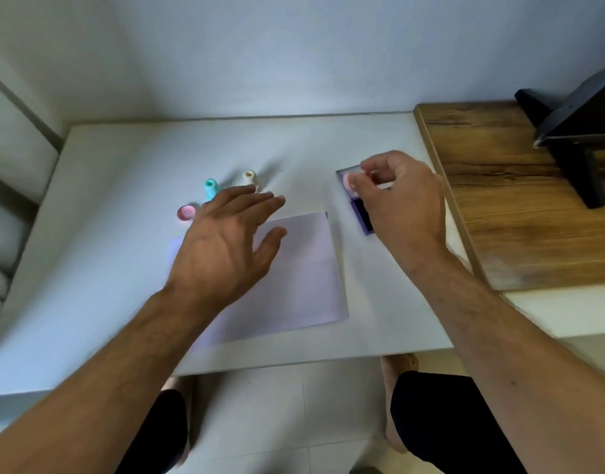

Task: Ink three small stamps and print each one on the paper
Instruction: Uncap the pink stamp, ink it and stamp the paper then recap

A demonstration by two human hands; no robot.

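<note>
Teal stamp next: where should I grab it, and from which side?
Pinch the teal stamp around its narrow upper body, coming straight down from above. It stands upright with its wider base on the table; the beige stamp stands close on its right and the left hand hovers in front, so side approaches look crowded.

Three small stamps, one pink (347,181), one teal (211,188), one cream (250,177), one pink cap (186,212), one ink pad (362,213), one paper sheet (301,268), two hands, left (226,241), right (402,200)

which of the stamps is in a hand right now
The pink stamp, pinched in the right hand over the ink pad; the teal and beige ones stand untouched.
</note>
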